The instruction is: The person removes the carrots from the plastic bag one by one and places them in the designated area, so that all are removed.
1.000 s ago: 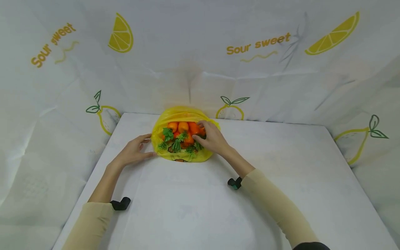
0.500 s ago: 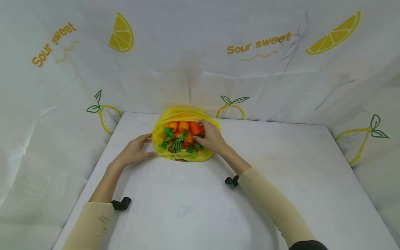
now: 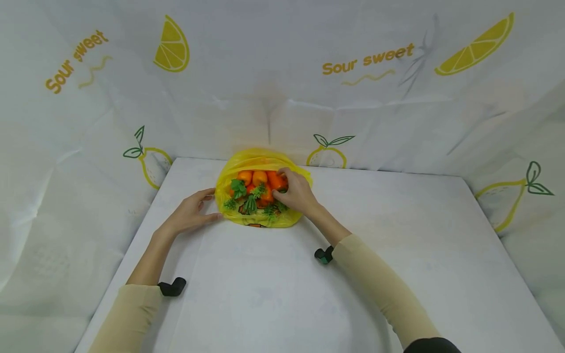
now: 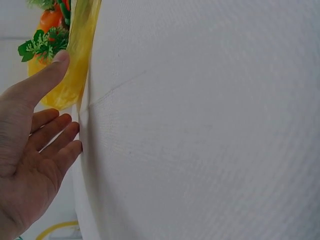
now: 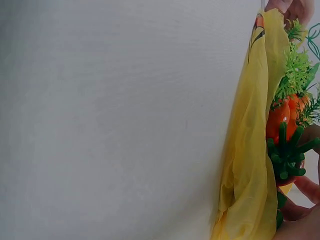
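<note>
A yellow plastic bag [image 3: 229, 162] lies at the back of the table, its mouth facing the front. Inside it are several orange carrots [image 3: 259, 177] with green tops [image 3: 249, 206]. My left hand [image 3: 190, 213] is beside the bag's left edge with fingers spread and relaxed, the thumb by the front corner. In the left wrist view its palm [image 4: 40, 160] holds nothing. My right hand [image 3: 300, 193] reaches into the mouth from the right, thumb and fingers curled round a carrot [image 3: 277, 181]. Dark green stalks [image 5: 287, 155] stand beside these fingers in the right wrist view.
The white table [image 3: 265, 284] extends in front of the bag and to its right. Close behind the bag, a white cloth [image 3: 247, 113] printed with lemons hangs along the table's back edge. Black wrist cameras [image 3: 172, 287] stick out below both sleeves.
My right forearm and sleeve have shifted slightly to the left, with the hand staying at the bag's mouth. The left hand and the bag look almost unchanged.
</note>
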The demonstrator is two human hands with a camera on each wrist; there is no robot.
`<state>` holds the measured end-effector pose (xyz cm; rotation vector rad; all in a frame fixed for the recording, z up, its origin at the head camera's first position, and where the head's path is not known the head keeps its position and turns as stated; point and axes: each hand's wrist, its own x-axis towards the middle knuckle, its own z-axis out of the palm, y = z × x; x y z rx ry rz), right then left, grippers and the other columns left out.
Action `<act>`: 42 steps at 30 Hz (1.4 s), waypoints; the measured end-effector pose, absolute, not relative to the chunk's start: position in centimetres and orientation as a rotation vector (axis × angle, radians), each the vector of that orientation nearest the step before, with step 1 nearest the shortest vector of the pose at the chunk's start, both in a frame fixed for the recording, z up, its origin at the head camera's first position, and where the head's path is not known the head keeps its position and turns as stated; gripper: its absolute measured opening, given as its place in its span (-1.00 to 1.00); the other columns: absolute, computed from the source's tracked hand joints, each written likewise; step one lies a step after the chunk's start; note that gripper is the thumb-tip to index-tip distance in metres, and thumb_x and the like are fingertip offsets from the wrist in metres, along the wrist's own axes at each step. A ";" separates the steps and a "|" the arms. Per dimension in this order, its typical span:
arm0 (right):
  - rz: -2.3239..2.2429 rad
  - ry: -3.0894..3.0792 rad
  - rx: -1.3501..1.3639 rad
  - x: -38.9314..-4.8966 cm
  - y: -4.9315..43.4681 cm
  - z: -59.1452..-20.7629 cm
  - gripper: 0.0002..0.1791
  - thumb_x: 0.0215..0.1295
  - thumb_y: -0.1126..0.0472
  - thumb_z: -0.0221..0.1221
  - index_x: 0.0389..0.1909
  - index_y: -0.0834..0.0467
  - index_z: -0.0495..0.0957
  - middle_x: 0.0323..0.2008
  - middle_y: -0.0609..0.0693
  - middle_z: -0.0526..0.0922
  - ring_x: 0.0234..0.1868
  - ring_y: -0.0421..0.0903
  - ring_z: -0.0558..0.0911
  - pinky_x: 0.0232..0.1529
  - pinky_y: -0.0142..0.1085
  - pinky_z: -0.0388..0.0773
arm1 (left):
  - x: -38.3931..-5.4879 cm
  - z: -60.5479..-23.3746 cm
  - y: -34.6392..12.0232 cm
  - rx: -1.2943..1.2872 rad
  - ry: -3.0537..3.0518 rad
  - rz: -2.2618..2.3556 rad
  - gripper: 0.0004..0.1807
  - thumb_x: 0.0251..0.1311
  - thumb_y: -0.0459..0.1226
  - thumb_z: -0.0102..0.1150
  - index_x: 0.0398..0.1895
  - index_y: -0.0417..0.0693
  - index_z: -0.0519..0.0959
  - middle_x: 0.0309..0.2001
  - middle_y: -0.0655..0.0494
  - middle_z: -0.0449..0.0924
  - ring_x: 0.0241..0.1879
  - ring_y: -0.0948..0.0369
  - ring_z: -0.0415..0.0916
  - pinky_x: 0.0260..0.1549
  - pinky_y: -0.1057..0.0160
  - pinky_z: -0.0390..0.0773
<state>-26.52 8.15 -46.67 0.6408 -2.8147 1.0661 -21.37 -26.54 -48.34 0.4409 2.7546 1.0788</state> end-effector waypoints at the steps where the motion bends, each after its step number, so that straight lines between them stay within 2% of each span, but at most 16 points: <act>1: 1.079 -2.812 0.637 -26.5 8.2 -46.6 -0.38 0.36 0.14 0.41 0.37 0.25 0.49 0.21 0.25 0.74 0.06 0.18 0.68 0.14 0.05 0.70 | -21.4 -48.4 -26.5 0.442 2.753 1.077 -0.04 0.33 -0.12 0.52 0.64 -0.37 0.25 0.54 -0.40 0.40 0.52 -0.32 0.40 0.53 -0.34 0.45; 9: 1.167 -2.827 0.595 -26.3 8.7 -46.4 -0.37 0.38 0.15 0.37 0.43 0.19 0.50 0.27 0.26 0.71 0.20 0.22 0.70 0.27 0.09 0.71 | -21.7 -48.4 -26.5 0.464 2.753 1.053 -0.04 0.34 -0.11 0.51 0.64 -0.36 0.26 0.57 -0.36 0.38 0.52 -0.31 0.40 0.51 -0.35 0.47; 11: 1.195 -2.828 0.596 -26.2 8.8 -46.1 -0.37 0.38 0.15 0.36 0.44 0.18 0.50 0.29 0.25 0.71 0.15 0.20 0.70 0.22 0.07 0.72 | -21.7 -48.4 -26.5 0.466 2.755 1.048 -0.04 0.34 -0.11 0.51 0.63 -0.37 0.26 0.57 -0.37 0.38 0.52 -0.31 0.40 0.51 -0.35 0.47; 18: 1.276 -2.858 0.588 -25.7 9.4 -45.0 -0.39 0.42 0.11 0.35 0.44 0.15 0.52 0.28 0.29 0.71 0.19 0.23 0.73 0.22 0.10 0.76 | -21.6 -48.4 -26.5 0.459 2.761 1.042 -0.04 0.33 -0.11 0.51 0.64 -0.36 0.26 0.56 -0.36 0.40 0.51 -0.30 0.41 0.51 -0.34 0.48; 21: 1.294 -2.876 0.586 -25.4 9.8 -44.5 -0.39 0.42 0.09 0.35 0.44 0.14 0.53 0.28 0.29 0.71 0.15 0.22 0.73 0.17 0.09 0.77 | -21.7 -48.4 -26.6 0.458 2.764 1.043 -0.03 0.33 -0.11 0.52 0.64 -0.36 0.26 0.55 -0.36 0.41 0.51 -0.30 0.41 0.51 -0.34 0.48; 29: 1.301 -2.898 0.613 -24.7 10.9 -44.0 -0.41 0.41 0.08 0.35 0.41 0.14 0.56 0.22 0.26 0.74 0.08 0.17 0.75 0.07 0.01 0.81 | -21.7 -48.4 -26.5 0.455 2.763 1.041 -0.03 0.32 -0.11 0.53 0.64 -0.35 0.26 0.55 -0.36 0.42 0.51 -0.30 0.41 0.51 -0.33 0.48; 42: 1.233 -2.912 0.674 -22.4 12.8 -42.4 -0.43 0.39 0.10 0.35 0.40 0.08 0.57 0.24 0.24 0.74 0.08 0.14 0.72 -0.05 -0.13 0.74 | -21.5 -48.4 -26.7 0.445 2.759 1.034 -0.03 0.33 -0.09 0.52 0.64 -0.35 0.25 0.54 -0.37 0.42 0.51 -0.29 0.42 0.52 -0.33 0.48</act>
